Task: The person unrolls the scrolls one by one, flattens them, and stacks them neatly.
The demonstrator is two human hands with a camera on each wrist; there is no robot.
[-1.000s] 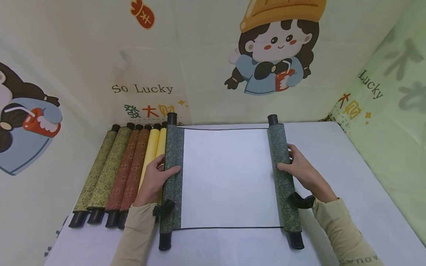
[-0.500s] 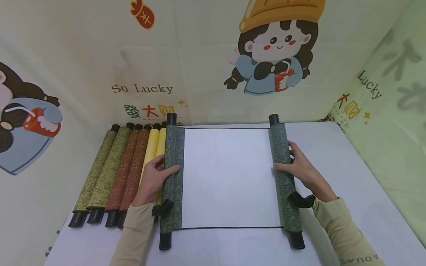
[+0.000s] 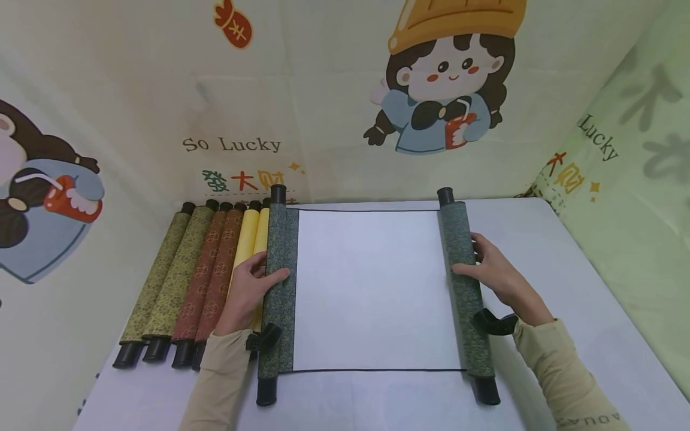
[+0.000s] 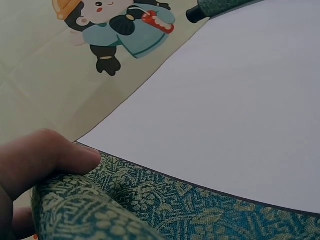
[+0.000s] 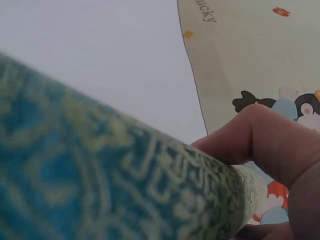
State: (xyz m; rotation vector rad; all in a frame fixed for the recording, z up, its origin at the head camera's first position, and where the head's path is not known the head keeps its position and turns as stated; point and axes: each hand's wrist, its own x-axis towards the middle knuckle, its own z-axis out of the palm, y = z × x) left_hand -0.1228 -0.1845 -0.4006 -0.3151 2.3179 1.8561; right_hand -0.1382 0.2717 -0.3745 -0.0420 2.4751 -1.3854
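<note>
A partly unrolled scroll lies on the table, its blank white sheet (image 3: 372, 287) stretched between two rolls of blue-green patterned cloth with black end knobs. My left hand (image 3: 248, 294) grips the left roll (image 3: 274, 239), thumb laid over its top and fingers behind. At the other side my right hand (image 3: 501, 272) holds the thicker right roll (image 3: 466, 293), which tilts slightly. In the left wrist view the thumb (image 4: 75, 155) presses on the patterned cloth. The right wrist view shows the thumb (image 5: 235, 135) against the roll; most other fingers are hidden behind it.
Left of the scroll lie rolled scrolls side by side: two olive ones (image 3: 175, 275), two red-brown ones (image 3: 218, 269) and two yellow ones (image 3: 248, 233) partly behind my left hand. A printed cloth backdrop (image 3: 334, 120) rises behind the white table (image 3: 539, 251).
My right hand and the right roll have shifted a little to the right, so slightly more white sheet shows. The left hand stays in place on its roll.
</note>
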